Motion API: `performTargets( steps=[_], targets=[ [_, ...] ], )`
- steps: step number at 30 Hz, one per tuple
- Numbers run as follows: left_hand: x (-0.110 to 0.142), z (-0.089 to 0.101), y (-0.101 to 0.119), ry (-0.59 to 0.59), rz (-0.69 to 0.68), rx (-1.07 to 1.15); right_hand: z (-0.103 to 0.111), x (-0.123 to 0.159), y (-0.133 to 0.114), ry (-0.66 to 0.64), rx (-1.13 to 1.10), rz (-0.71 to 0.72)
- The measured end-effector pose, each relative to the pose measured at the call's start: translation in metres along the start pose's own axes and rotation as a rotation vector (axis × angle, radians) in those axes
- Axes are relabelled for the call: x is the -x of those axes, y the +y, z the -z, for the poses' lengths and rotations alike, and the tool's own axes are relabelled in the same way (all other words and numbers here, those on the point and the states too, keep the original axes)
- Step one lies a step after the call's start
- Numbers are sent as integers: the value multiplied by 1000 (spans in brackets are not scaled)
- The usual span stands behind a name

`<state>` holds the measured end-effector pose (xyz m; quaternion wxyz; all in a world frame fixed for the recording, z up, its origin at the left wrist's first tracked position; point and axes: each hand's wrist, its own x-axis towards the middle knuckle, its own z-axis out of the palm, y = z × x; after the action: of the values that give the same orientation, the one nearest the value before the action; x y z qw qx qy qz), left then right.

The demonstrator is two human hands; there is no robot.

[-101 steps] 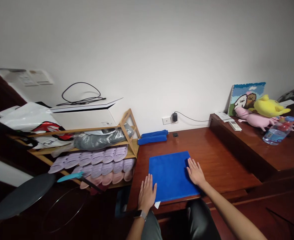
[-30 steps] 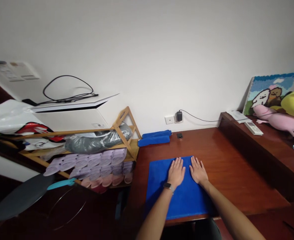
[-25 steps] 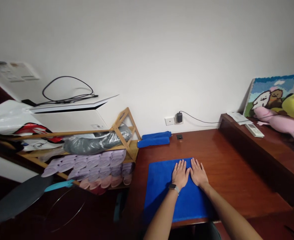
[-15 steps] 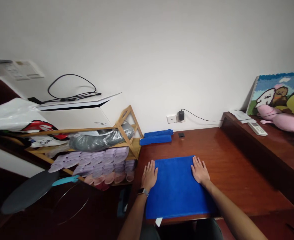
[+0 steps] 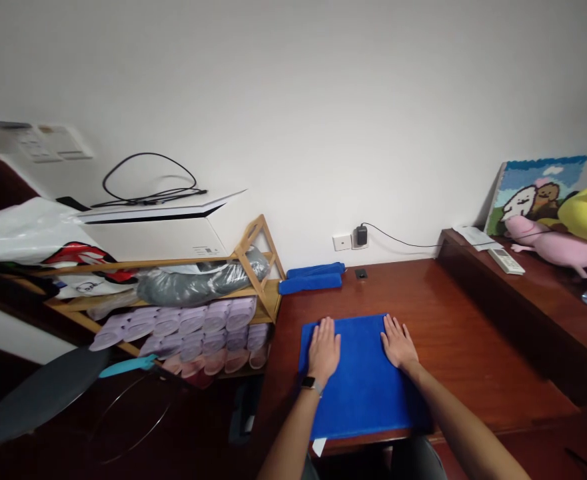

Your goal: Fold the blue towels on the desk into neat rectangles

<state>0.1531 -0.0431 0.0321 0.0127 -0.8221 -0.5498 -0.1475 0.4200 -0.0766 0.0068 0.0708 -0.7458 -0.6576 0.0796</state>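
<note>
A blue cloth (image 5: 363, 387) lies spread flat and square on the red-brown wooden table (image 5: 448, 333). My left hand (image 5: 324, 350) rests palm down on the cloth's left part, fingers stretched out, a watch on the wrist. My right hand (image 5: 398, 342) lies flat near the cloth's far right corner, fingers spread. Neither hand holds anything. Two rolled blue cloths (image 5: 310, 278) lie at the table's far left edge by the wall.
A wooden rack (image 5: 253, 267) with several lilac slippers (image 5: 198, 320) stands left of the table. A wall socket with charger (image 5: 358, 235) is behind. A raised shelf (image 5: 523, 280) on the right bears a remote, plush toys and a water bottle. A dark round stool (image 5: 43, 393) is lower left.
My left hand slid from the middle of the cloth out past its left edge, then back onto the left part. My right hand stayed near the far right corner.
</note>
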Motion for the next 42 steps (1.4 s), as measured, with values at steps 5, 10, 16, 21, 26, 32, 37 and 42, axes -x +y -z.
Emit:
performTargets(
  steps=[5,10,16,21,26,32,37,42],
  targets=[
    [-31,-32,114,-83,-178,196,1,0,2,-29,34,18],
    [-36,-50,114,-173,-151,209,-3,-2,4,-25,52,20],
    [4,-22,-22,-117,106,20,-5,-1,4,3,-3,7],
    [24,-10,-72,-76,169,-52,7,-2,-1,-31,7,-11],
    [21,-14,-64,-52,171,-44,15,19,-6,-22,-1,-31],
    [20,-16,-65,-32,174,-30,-6,71,2,-1,13,-6],
    [21,-5,-63,40,125,-53,-7,77,1,-11,-4,-17],
    [30,-9,23,71,-140,23,-3,75,-1,-10,-6,-7]
  ],
)
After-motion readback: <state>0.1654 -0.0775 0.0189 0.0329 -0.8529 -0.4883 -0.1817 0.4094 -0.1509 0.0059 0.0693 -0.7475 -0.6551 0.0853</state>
